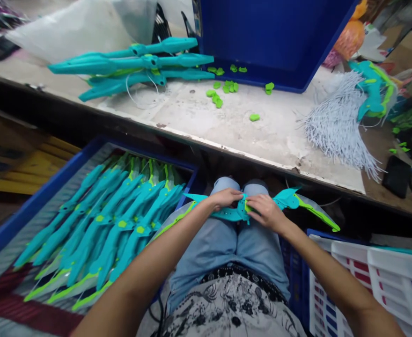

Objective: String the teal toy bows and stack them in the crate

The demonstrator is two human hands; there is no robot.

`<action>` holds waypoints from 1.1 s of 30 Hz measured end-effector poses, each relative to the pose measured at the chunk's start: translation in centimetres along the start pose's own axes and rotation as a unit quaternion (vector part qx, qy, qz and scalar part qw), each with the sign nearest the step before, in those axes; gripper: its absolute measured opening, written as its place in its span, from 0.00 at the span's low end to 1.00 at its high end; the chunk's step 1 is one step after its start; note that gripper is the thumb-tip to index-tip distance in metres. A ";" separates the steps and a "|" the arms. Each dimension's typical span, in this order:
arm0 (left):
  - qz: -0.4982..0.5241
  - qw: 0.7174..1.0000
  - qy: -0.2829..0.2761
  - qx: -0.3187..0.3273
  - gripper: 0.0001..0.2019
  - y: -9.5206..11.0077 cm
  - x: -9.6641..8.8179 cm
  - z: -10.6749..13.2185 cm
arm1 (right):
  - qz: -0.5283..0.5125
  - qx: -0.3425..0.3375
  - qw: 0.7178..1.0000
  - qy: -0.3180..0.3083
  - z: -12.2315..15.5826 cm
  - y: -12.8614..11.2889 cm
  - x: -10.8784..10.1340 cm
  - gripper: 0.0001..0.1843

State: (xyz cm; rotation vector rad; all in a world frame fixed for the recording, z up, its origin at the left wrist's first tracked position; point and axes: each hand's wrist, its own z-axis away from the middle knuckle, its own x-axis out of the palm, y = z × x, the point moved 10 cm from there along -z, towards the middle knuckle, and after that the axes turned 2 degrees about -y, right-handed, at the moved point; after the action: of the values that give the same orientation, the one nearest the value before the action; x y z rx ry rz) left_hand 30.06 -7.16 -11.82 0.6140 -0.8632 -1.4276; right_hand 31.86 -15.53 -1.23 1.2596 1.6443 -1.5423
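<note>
A teal and lime-green plastic toy bow (229, 214) lies across the lap, its clear and green curved tips reaching out to both sides. My left hand (226, 198) is closed on the bow just left of its middle, the fingertips partly hidden. At the bow's centre my right hand (266, 210) has its fingers pressed together on a small green plastic piece (247, 206). The fingers cover part of that piece, so I cannot tell whether it is fully seated. The two hands are close together, a short gap apart.
A blue crate (2, 250) at left holds several similar bows (121, 224). On the worktable (192, 117) are stacked bows (150, 61), scattered green pieces (230, 86), a blue bin (272, 42) and white cords (342, 121). A white basket (378, 267) stands at right.
</note>
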 end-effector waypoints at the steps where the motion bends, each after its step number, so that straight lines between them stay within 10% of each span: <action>1: 0.021 0.999 -0.020 -0.015 0.16 -0.4 0.4 -0.1 | 0.004 0.003 1.000 -0.004 0.8 -0.4 1.0 0.15; 9: 0.014 0.998 -0.053 0.005 0.22 -0.3 0.8 -0.1 | -0.071 0.060 0.994 0.055 1.6 0.9 2.5 0.13; 14: -0.027 0.998 -0.040 0.047 0.24 0.1 0.7 0.1 | -0.171 0.207 0.961 0.062 2.4 3.7 3.7 0.25; 26: -0.099 0.993 0.025 0.053 0.17 -0.4 -0.3 -0.3 | -0.167 0.288 0.937 -0.109 0.1 5.0 6.1 0.40; 30: -0.242 0.949 0.146 0.137 0.19 2.1 -0.9 1.6 | -0.105 0.200 0.969 -0.101 -2.3 4.2 3.1 0.25; 33: -0.388 0.854 0.261 0.227 0.18 3.3 0.9 5.0 | -0.028 0.191 0.981 0.034 -6.7 6.7 -3.7 0.14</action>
State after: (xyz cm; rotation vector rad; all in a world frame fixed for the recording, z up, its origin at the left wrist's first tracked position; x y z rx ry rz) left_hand 27.86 -7.16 -6.14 1.7780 -0.5088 -1.6227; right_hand 40.71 -10.72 0.26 1.4845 1.4780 -1.9358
